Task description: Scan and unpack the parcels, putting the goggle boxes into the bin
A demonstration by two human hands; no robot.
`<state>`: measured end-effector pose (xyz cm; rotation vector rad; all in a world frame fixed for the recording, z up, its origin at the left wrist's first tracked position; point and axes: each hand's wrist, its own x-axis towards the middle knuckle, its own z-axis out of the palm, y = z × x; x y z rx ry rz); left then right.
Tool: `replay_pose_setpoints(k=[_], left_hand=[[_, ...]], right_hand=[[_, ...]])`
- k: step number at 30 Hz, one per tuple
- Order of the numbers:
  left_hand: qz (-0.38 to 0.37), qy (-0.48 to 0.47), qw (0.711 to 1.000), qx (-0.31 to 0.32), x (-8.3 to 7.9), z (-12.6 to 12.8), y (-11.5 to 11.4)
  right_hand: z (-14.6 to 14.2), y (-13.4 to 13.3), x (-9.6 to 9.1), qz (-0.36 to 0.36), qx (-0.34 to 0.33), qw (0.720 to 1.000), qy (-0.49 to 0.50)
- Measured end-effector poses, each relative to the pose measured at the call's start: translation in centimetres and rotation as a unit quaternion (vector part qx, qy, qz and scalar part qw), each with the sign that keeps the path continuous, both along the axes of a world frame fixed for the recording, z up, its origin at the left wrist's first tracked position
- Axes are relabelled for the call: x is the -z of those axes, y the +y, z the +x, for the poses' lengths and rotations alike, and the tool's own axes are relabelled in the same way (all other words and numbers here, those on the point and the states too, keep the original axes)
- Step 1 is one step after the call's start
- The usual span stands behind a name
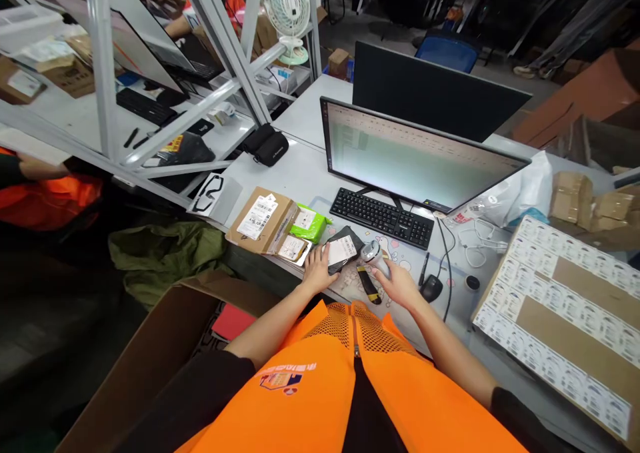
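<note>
My right hand (397, 283) is wrapped around the handle of a grey-and-white barcode scanner (373, 253), whose head points toward a black parcel (344, 247) with a white label. Against the left edge of that parcel, my left hand (319, 269) lies with its fingers stretched out and apart. Just beyond its fingertips is a small labelled packet (293, 247). A bright green parcel (309, 223) sits behind that packet, and a brown cardboard box (263, 221) with a shipping label stands to the left. Between my hands lies a black-and-yellow box cutter (369, 285).
A keyboard (383, 217) and monitor (420, 153) stand behind the parcels. To the right are a mouse (431, 287), a pen (424, 268) and a large box covered in labels (565, 326). An open carton (165, 333) is below the desk edge, left of me. Metal frame bars rise at the left.
</note>
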<state>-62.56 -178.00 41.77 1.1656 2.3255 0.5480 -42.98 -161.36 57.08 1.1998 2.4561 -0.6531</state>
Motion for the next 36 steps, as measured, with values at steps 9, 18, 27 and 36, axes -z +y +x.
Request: replay_pose_setpoints(k=[9, 18, 27, 36], left_hand=[[-0.018, 0.044, 0.999, 0.024, -0.3, 0.1, 1.6], [-0.014, 0.083, 0.996, 0.020, 0.6, 0.3, 1.6], [-0.016, 0.066, 0.998, 0.015, 0.2, 0.3, 1.7], [-0.012, 0.022, 1.000, 0.017, 0.2, -0.6, 1.8]], right_hand=[[7.3, -0.5, 10.9, 0.109, 0.153, 0.980, -0.061], [5.1, 8.3, 8.4, 0.150, 0.174, 0.973, -0.031], [-2.6, 15.0, 8.4, 0.036, 0.158, 0.977, -0.138], [-4.9, 13.3, 7.5, 0.030, 0.093, 0.991, -0.088]])
